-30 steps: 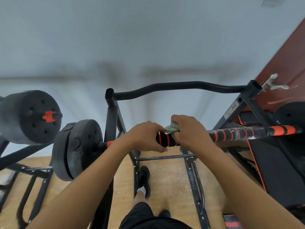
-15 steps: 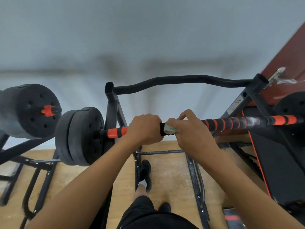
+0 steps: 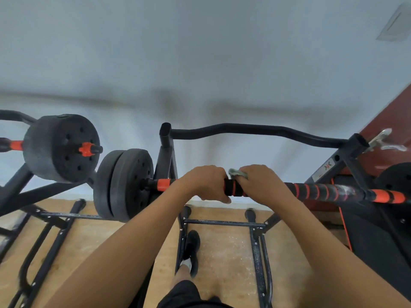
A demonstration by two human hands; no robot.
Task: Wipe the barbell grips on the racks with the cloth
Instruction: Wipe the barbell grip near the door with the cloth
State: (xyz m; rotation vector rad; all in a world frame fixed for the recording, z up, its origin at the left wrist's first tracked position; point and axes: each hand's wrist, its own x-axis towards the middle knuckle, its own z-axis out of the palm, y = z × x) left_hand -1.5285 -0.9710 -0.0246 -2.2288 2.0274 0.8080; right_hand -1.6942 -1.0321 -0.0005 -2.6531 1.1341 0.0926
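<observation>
HEAD CAMERA: A person leans over a long black barbell with orange-banded foam grips [image 3: 322, 192], which lies across a black steel tube rack [image 3: 255, 128] in front of a pale grey-white wall [image 3: 200, 63]. The left hand [image 3: 201, 182] is curled overhand round the barbell near its middle, knuckles up, gripping the bar itself. Just to the right along the barbell, with a short stretch of black-and-orange grip showing between the two, the right hand [image 3: 260, 183] is closed over the bar with a small crumpled grey-green cloth [image 3: 236, 173] bunched under its fingers. The cloth peeps out on top of the barbell at that hand's inner edge and touches the grip. At the barbell's left end two round black weight plates [image 3: 124, 185] stand upright, pressed side by side. Further left of the barbell, a thicker black plate stack with an orange collar [image 3: 60, 147] sits on another bar. Behind the barbell's right end rises a red-brown panel [image 3: 391, 121] carrying a silver metal lever handle [image 3: 387, 141]. Below the barbell lies a light wooden floor [image 3: 100, 241], where the rack's feet rest. One black shoe [image 3: 192, 247] stands between those feet, and black shorts [image 3: 184, 294] show at the lower edge.
</observation>
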